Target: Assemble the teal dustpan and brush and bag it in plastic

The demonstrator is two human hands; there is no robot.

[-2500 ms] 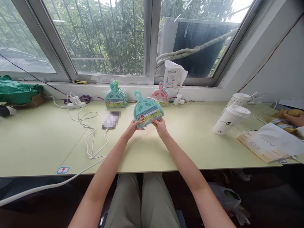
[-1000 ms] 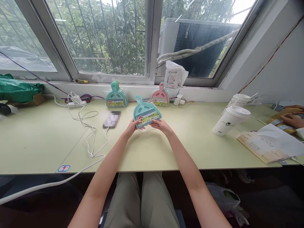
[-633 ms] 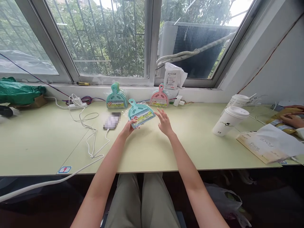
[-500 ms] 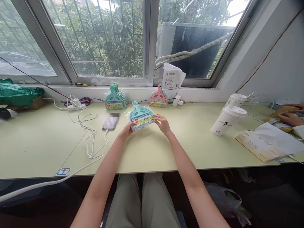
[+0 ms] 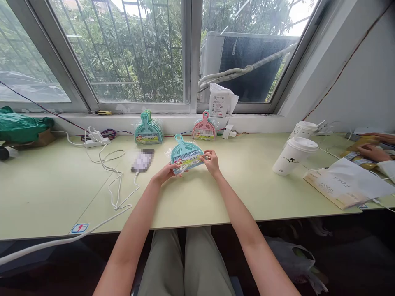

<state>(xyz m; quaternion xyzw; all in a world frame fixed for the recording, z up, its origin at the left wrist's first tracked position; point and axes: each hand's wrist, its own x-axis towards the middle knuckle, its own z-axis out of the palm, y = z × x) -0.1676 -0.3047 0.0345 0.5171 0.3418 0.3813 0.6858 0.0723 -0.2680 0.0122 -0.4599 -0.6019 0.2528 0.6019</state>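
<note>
A teal dustpan-and-brush set [image 5: 186, 156] in clear plastic wrap, with a yellow and white label, is held tilted above the table. My left hand [image 5: 166, 172] grips its lower left corner, thumb in front. At the right edge of the set, my right hand [image 5: 211, 161] pinches the wrap or edge with its fingertips. Behind, a row of wrapped teal sets [image 5: 148, 130] stands against the wall, and wrapped sets with a pink one [image 5: 204, 128] in front stand to the right of it.
A phone [image 5: 142, 160] with white cables [image 5: 119, 176] lies to the left. Lidded paper cups [image 5: 291, 158] and a tissue pack [image 5: 339, 183] are on the right. Another person's hand [image 5: 375, 152] is at the far right. A green bag [image 5: 23, 125] sits far left.
My right hand's fingers have drawn closer together at the right edge of the set. The view has shifted slightly; the set stays in my hands.
</note>
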